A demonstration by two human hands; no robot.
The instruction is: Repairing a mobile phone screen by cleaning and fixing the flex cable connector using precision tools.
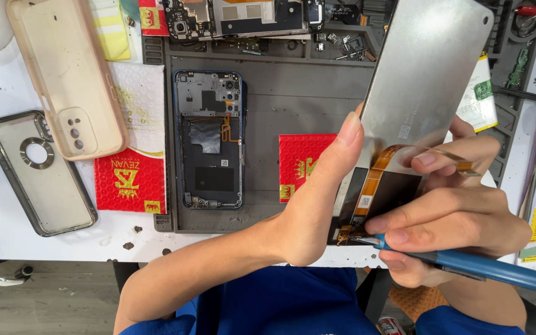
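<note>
Two hands are seen at work over the desk's near edge: the left hand (pixel 317 211) is clamped around a silver display panel (pixel 426 68), thumb pressed on its back, while the right hand (pixel 448 226) is closed on blue-handled tweezers (pixel 466 263), tips set at the panel's lower corner beside an orange flex cable (pixel 379 170). A red square packet (pixel 299 164) is seen lying on the grey mat (pixel 280 93), just beside the opened phone (pixel 209 139). A red-and-white bubble pouch (pixel 133 180) is tucked under a beige case (pixel 63 74). Bare mat is left between phone and panel
</note>
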